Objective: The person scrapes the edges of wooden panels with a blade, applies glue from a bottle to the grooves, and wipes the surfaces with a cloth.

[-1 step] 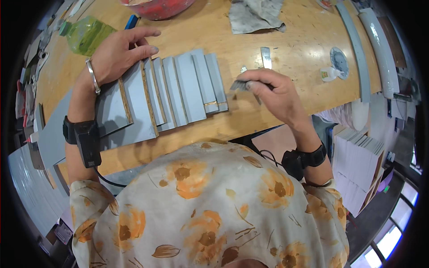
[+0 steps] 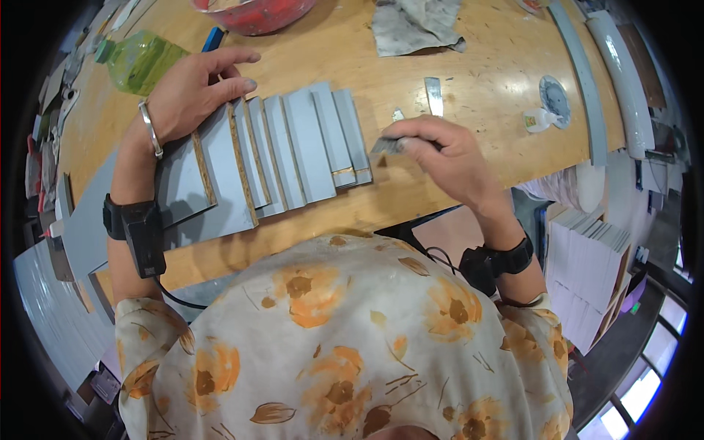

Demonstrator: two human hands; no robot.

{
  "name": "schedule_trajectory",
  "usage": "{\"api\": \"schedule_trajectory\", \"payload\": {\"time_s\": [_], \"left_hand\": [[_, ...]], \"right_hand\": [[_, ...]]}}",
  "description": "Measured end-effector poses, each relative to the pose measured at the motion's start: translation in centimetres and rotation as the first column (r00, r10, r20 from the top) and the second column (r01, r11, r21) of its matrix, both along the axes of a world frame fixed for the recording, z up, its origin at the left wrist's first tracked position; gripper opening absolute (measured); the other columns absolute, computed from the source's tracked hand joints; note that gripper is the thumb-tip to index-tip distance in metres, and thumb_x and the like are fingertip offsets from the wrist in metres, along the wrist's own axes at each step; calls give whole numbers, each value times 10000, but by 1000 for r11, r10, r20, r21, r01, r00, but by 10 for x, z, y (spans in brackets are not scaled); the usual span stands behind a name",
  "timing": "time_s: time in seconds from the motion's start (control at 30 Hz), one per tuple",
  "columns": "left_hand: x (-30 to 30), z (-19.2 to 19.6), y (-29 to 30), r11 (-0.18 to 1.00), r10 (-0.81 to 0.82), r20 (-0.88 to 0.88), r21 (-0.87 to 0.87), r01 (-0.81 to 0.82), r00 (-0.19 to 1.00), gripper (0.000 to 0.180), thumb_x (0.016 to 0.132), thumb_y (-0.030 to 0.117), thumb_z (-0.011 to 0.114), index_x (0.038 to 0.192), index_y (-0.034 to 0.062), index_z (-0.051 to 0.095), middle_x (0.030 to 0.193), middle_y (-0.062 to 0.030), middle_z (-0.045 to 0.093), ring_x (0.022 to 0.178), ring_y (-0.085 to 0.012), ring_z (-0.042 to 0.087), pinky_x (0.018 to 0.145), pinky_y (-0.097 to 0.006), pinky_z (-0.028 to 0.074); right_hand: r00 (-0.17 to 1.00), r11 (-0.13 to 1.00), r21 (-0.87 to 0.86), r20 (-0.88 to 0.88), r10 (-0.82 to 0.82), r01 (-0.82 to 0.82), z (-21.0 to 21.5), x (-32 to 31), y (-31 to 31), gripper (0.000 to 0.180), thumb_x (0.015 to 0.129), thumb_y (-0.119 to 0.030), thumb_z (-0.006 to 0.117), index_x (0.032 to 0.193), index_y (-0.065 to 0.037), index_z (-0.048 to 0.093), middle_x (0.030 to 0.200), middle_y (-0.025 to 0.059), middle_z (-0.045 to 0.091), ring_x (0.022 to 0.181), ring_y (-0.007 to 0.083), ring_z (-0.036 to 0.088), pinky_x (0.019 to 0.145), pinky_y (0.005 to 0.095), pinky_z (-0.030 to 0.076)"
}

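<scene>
My left hand (image 2: 192, 92) rests at the far ends of several overlapping grey panels (image 2: 304, 136), its index finger and thumb stretched out and apart. Its thumb lies by the top end of one panel with a brown raw edge (image 2: 240, 161). To the right of the stack, my right hand (image 2: 447, 154) is closed on a small flat grey piece (image 2: 386, 145) that looks like a scraper blade. That piece is just off the rightmost panel. Beyond the right hand, a metal blade (image 2: 434, 97) and a small shiny scrap (image 2: 397, 114) lie on the wooden table (image 2: 330, 62).
A green-tinted bottle (image 2: 143, 62), a red bowl (image 2: 257, 16) and a grey rag (image 2: 416, 28) are at the back. At right are a small white bottle (image 2: 540, 120), an oval grey-smeared plate (image 2: 556, 101) and a long grey strip (image 2: 579, 81). Stacked boards (image 2: 583, 249) stand below.
My right hand has shifted slightly left with the grey piece, toward the rightmost panel. The left hand stays on the panels; the whole view has shifted a little.
</scene>
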State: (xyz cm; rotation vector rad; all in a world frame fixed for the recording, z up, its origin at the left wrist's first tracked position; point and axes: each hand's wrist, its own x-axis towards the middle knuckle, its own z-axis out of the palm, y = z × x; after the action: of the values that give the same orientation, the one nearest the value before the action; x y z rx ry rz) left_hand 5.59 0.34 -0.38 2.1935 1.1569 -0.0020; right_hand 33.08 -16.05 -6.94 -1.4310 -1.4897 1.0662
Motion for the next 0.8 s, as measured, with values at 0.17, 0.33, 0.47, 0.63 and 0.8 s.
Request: {"api": "schedule_trajectory", "payload": {"time_s": [0.17,0.33,0.47,0.63,0.8], "left_hand": [[-5,-1,-1,999,-18,76,53,14,997,367,842,197,622,1163,25,580,745,-39,590,670,-124,529,653,-270,440],[-9,-4,4,999,-23,72,38,20,997,372,841,193,621,1173,29,576,741,-37,572,676,-123,512,659,-264,434],[-7,-1,3,1000,0,88,-5,0,996,377,847,177,632,1187,29,568,757,-17,559,684,-102,499,658,-248,430],[-6,-6,3,995,65,110,-78,-56,992,386,857,172,638,1199,14,553,782,4,545,710,-79,500,665,-226,430],[-5,-7,3,997,44,110,-74,-35,993,376,862,172,629,1198,22,555,806,0,558,733,-84,516,687,-232,439]], "right_hand": [[993,968,-240,-113,45,-71,-5,-12,-7,282,870,-89,544,1145,-59,603,870,42,629,761,107,559,726,239,464],[959,961,-255,-281,34,-109,-16,-19,-26,395,939,-171,512,1312,-54,460,895,-3,560,732,72,474,712,216,426],[897,923,-366,-438,-60,-117,-37,-18,-33,401,945,-176,502,1315,-32,443,877,-14,518,681,64,453,621,204,403],[762,904,-424,-601,-243,-46,-50,-28,-44,378,944,-176,505,1286,-20,458,881,-11,514,648,61,446,596,207,400],[760,917,-394,-578,-296,57,-62,-38,-58,254,900,-126,528,1120,-4,563,733,26,545,614,96,497,568,255,422]]}}
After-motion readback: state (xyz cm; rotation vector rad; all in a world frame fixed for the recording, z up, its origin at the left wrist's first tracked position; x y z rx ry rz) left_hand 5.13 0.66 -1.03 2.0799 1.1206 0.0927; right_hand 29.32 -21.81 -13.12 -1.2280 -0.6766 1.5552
